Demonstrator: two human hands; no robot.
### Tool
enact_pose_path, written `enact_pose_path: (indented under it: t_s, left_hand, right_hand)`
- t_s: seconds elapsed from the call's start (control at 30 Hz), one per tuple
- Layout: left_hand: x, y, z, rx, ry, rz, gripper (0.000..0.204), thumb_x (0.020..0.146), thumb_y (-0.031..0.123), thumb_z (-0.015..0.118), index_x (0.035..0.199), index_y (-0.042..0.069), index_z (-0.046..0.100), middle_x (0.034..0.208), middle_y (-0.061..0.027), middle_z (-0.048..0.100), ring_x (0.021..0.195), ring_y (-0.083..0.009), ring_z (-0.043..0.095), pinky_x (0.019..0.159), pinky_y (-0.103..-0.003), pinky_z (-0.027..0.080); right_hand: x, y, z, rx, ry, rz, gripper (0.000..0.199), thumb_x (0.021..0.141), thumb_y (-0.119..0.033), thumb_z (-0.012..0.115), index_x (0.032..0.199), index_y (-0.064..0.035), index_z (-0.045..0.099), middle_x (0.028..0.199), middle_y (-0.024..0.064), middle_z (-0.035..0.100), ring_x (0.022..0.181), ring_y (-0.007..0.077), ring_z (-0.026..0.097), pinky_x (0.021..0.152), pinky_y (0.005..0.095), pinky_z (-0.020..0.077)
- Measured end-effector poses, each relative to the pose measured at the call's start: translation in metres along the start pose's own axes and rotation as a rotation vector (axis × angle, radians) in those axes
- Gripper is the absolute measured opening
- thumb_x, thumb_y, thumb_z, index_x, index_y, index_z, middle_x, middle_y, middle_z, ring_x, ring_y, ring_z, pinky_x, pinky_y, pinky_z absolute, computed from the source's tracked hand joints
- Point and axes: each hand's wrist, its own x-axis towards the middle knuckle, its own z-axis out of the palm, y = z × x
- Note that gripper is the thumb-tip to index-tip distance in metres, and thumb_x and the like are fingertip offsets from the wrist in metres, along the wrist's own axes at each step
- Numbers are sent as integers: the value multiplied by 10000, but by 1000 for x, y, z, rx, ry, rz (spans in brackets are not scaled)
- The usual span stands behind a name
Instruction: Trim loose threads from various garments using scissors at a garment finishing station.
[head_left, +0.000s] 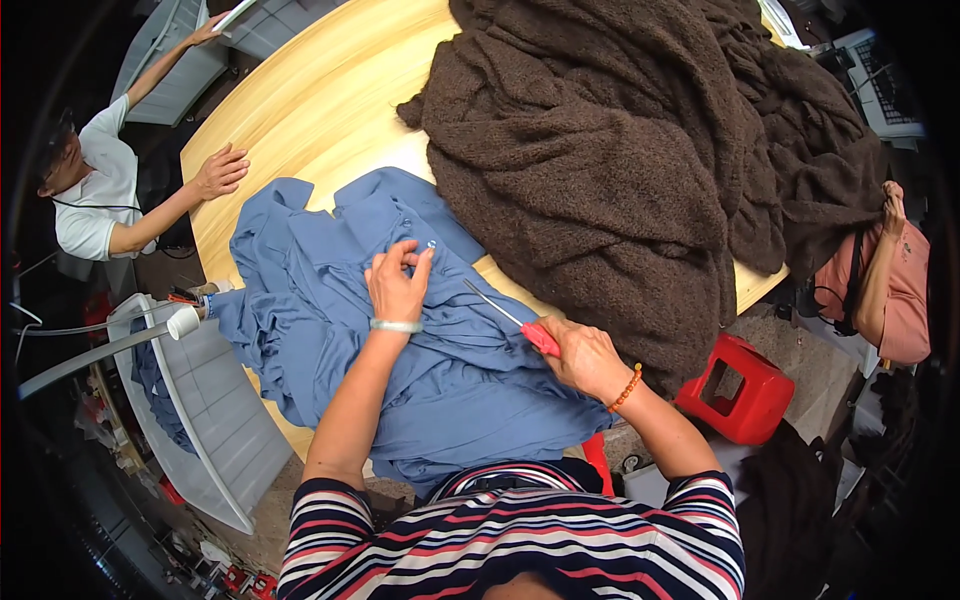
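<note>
A blue garment (330, 265) of thin cloth lies rumpled in front of me, hanging over the table's near edge. On its upper part rests my left hand (398, 290), fingers curled in toward the thumb. A small clear, shiny piece (431, 244) shows right at the thumb's tip; whether the fingers grip it or some cloth is hard to make out. My right hand (585, 355) is closed round the red handle of a screwdriver-like tool (538, 336). Its thin metal shaft points up and left over the blue cloth, toward my left hand.
A big brown knit fabric (590, 150) is heaped on the wooden table (330, 90) at right. Across at left, a person (100, 190) rests a hand on the tabletop; another person in pink (880, 290) holds the brown fabric. A red stool (745, 390) and white bin (220, 430) flank me.
</note>
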Motion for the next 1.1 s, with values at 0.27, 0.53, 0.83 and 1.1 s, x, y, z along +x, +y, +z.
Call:
enact_pose_path:
  t_s: [0.27, 0.53, 0.83, 1.1]
  left_hand:
    - [27, 10, 26, 331, -9, -88, 355, 699, 411, 800, 816, 99, 678, 843, -55, 690, 869, -278, 575, 789, -412, 366]
    - [21, 8, 35, 285, 99, -32, 205, 678, 270, 830, 801, 174, 697, 740, 40, 583, 840, -197, 531, 760, -369, 332]
    - [19, 1, 38, 120, 55, -149, 87, 736, 241, 768, 760, 194, 699, 762, 36, 611, 881, -215, 532, 792, -402, 329]
    - [24, -8, 41, -213, 32, -232, 75, 762, 216, 739, 749, 156, 696, 735, 39, 641, 829, -186, 556, 833, -385, 360]
  right_hand:
    - [-1, -3, 8, -22, 10, -14, 291, 807, -95, 654, 1082, -88, 559, 853, 183, 627, 809, 399, 643, 685, 486, 521]
    - [0, -3, 9, -39, -33, -8, 319, 806, -75, 632, 1117, -99, 571, 886, 185, 639, 850, 399, 632, 737, 468, 514]
    - [-1, -10, 11, -42, -34, -13, 341, 793, -60, 642, 1123, -107, 572, 901, 184, 637, 864, 395, 631, 734, 469, 517]
    - [12, -40, -18, -12, 37, -44, 384, 784, -46, 655, 1157, -99, 578, 1000, 171, 654, 932, 380, 639, 778, 432, 526]
